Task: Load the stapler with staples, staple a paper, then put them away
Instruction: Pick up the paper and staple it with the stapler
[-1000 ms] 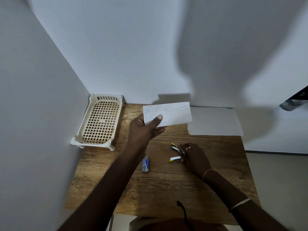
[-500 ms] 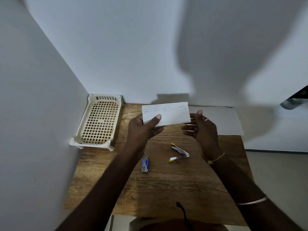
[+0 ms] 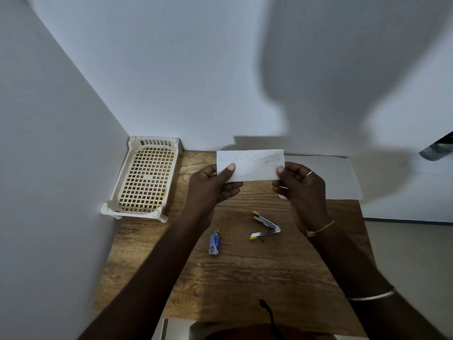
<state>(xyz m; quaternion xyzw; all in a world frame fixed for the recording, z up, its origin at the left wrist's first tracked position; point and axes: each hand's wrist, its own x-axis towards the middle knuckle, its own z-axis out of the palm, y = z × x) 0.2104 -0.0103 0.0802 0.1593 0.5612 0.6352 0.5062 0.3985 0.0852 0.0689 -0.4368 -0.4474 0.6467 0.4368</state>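
Note:
A small folded white paper with faint writing is held up above the wooden table. My left hand pinches its lower left corner and my right hand pinches its lower right corner. Below the hands, a small silver stapler with yellow tips lies swung open in a V on the table. A little blue and white staple box lies to its left.
A cream plastic lattice tray stands at the table's back left corner against the walls. A larger white sheet lies flat at the back right. White walls close in the left and back sides.
My right hand let go of the stapler, rose from the table and took the paper's right corner. The stapler now lies open by itself. My left hand kept holding the paper.

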